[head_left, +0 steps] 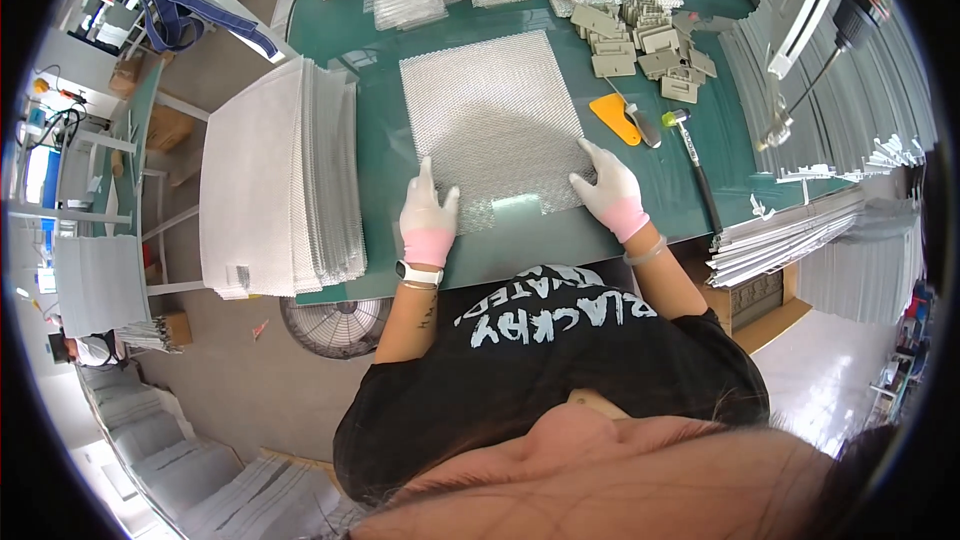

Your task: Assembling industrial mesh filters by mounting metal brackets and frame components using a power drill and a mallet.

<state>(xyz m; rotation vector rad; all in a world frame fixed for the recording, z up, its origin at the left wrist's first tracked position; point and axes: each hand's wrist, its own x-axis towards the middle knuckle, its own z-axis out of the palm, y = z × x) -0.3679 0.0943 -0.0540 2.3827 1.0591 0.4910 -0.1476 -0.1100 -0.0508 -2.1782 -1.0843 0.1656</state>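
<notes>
A square sheet of silvery metal mesh (490, 110) lies flat on the green table (380, 150). My left hand (428, 215), in a white and pink glove, rests with spread fingers on the sheet's near left corner. My right hand (610, 190), gloved the same way, presses flat on the near right edge of the mesh. Neither hand grips anything. A watch sits on my left wrist.
A tall stack of white mesh sheets (275, 180) stands at the left of the table. Grey plastic pieces (645, 45) are heaped at the back right, beside an orange scraper (615, 118) and a hammer (695, 165). Metal strips (790, 230) pile up at the right. A fan (335, 325) sits on the floor.
</notes>
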